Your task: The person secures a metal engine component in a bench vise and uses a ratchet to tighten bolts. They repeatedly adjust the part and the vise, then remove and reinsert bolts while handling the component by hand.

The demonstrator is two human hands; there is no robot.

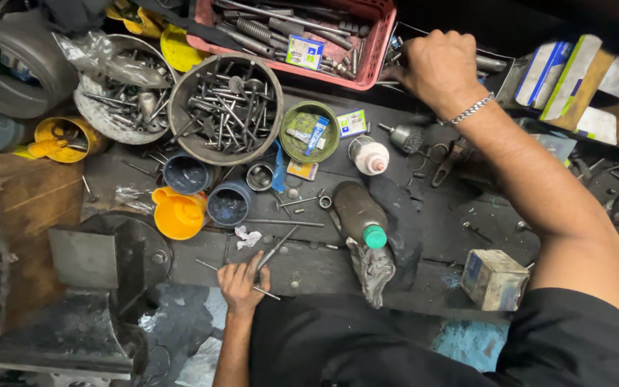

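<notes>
Left hand (241, 283) at the bench's near edge, fingers closed around a thin metal rod (275, 251) that runs up and away past the fingertips; dark bottle with a green cap (360, 213) lying nearby; right hand (435, 68) clenched beside the red basket (381, 39), its contents indiscernible; bowl of valves (225, 107) well beyond the left fingers.

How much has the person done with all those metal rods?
Probably not much yet. Done: only a few loose rods lie on the dark bench. In hand: the left hand holds one thin rod against the bench, and the right hand reaches into a box beside the red basket. Left: the round bowl is heaped with rods.
</notes>
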